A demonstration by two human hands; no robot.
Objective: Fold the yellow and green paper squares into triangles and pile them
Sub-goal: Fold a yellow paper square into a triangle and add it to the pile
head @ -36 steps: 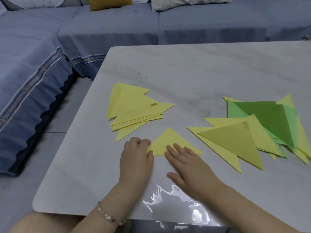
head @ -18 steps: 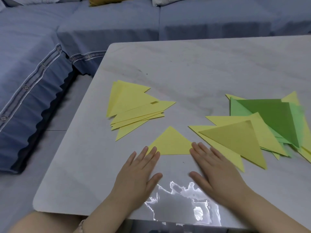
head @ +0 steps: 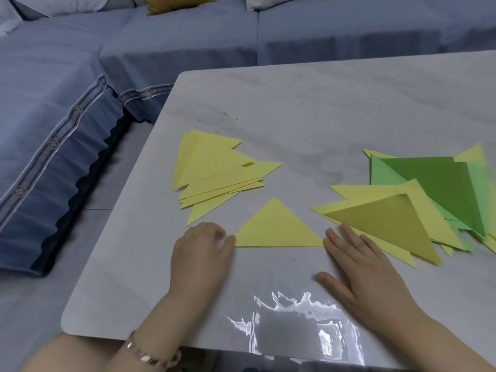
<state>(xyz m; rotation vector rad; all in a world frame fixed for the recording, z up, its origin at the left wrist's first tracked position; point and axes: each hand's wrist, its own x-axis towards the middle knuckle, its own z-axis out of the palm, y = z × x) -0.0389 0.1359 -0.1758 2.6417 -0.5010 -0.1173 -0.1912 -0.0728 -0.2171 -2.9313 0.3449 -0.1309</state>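
A blue fabric sofa flanks the glossy, pale marbled worktop. Two loose piles of folded paper triangles lie on it: a yellow-and-green pile on the right and an all-yellow pile on the left. One flat yellow paper triangle sits between them. The left hand is curled, thumb at the triangle's left corner. The right hand lies flat, fingers straight, at its right corner.

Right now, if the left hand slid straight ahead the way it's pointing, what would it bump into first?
Probably the yellow pile: its lowest triangle lies on the table just ahead of the left hand, past the curled knuckles. Depth is hard to judge.
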